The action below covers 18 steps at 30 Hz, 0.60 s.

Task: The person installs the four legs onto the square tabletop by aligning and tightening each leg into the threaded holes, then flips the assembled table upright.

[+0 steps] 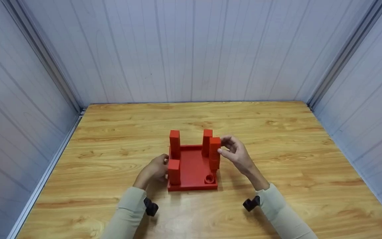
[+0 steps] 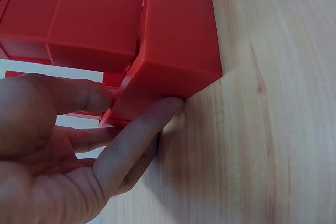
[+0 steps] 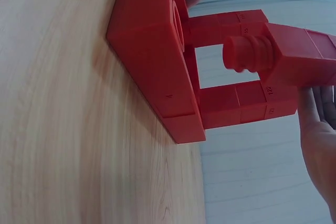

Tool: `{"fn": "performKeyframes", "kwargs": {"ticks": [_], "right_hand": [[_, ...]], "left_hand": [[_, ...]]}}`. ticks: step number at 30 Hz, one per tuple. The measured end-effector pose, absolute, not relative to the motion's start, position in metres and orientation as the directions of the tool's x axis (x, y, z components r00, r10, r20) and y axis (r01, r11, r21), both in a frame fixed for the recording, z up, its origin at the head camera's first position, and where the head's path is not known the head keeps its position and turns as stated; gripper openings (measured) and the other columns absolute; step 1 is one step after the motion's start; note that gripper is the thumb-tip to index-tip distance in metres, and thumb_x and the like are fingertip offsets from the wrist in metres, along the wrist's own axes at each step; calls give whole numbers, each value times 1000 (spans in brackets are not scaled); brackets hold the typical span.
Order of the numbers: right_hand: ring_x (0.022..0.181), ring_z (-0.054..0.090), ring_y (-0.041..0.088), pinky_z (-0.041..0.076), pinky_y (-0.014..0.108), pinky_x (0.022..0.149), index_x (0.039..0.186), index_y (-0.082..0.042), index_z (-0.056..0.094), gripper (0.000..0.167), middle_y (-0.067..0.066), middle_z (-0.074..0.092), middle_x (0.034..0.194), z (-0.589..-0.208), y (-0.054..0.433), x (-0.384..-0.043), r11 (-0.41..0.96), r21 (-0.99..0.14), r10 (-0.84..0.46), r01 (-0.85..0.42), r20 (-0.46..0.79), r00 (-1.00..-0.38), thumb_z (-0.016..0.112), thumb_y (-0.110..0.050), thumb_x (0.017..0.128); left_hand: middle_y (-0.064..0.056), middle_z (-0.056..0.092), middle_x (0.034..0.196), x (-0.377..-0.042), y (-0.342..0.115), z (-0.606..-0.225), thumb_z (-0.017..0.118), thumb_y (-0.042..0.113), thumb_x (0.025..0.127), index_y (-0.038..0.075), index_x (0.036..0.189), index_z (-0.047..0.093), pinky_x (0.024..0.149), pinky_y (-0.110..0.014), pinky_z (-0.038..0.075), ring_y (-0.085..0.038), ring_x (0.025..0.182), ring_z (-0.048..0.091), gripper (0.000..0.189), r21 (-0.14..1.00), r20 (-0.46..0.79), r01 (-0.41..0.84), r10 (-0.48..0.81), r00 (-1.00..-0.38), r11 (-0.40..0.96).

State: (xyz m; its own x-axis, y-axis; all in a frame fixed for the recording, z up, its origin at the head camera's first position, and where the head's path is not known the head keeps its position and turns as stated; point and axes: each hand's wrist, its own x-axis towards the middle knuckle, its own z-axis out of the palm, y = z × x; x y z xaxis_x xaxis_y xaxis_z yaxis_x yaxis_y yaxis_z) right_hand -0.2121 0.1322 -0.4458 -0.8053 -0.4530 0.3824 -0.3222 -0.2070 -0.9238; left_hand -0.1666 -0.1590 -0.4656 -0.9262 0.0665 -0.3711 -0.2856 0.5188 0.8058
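Observation:
A red square tray-like base (image 1: 193, 172) with a low rim lies on the table. Three red square posts stand at its corners: near left (image 1: 174, 172), far left (image 1: 175, 142) and far right (image 1: 207, 142). The near-right corner has a bare round socket (image 1: 209, 179). My left hand (image 1: 156, 167) holds the base's left wall, thumb at the rim and fingers against the outer side. Between thumb and fingertips, my right hand (image 1: 238, 156) pinches a fourth red post (image 3: 302, 53). Its threaded end (image 3: 247, 53) points down, apart from the base and above the socket's corner.
The wood-grain table (image 1: 293, 159) extends around the base on all sides. Pale panel walls (image 1: 191, 49) enclose its back, left and right. Black wrist cameras (image 1: 151, 207) sit at both sleeve cuffs.

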Motion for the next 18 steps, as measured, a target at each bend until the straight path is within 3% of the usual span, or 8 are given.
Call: {"fn": "performKeyframes", "kwargs": {"ticks": [5, 12, 18], "right_hand": [[105, 56, 15, 51, 25, 84, 116, 10, 43, 39, 9, 55, 112, -447, 134, -211, -221, -933, -529, -283, 359, -769, 65, -2, 87], [103, 56, 13, 52, 23, 80, 112, 0, 46, 33, 4, 55, 109, -451, 134, -211, -211, -951, -602, -226, 309, -736, 64, 0, 86], [103, 57, 15, 51, 23, 82, 110, 2, 46, 32, 5, 54, 110, -453, 133, -212, -204, -947, -624, -246, 320, -713, 65, 1, 85]], "left_hand": [[-15, 56, 106, -167, -159, -466, 54, 8, 94, 1, 130, 48, 58, -37, 53, -21, 72, 57, 37, 814, -382, -302, 67, -922, 496], [-18, 54, 120, -167, -160, -466, 55, 13, 94, 1, 130, 48, 61, -41, 56, -23, 76, 60, 38, 797, -369, -271, 79, -926, 540], [-17, 55, 115, -167, -160, -466, 55, 11, 94, 2, 131, 47, 61, -40, 55, -22, 70, 59, 39, 803, -380, -286, 79, -922, 523]]}}
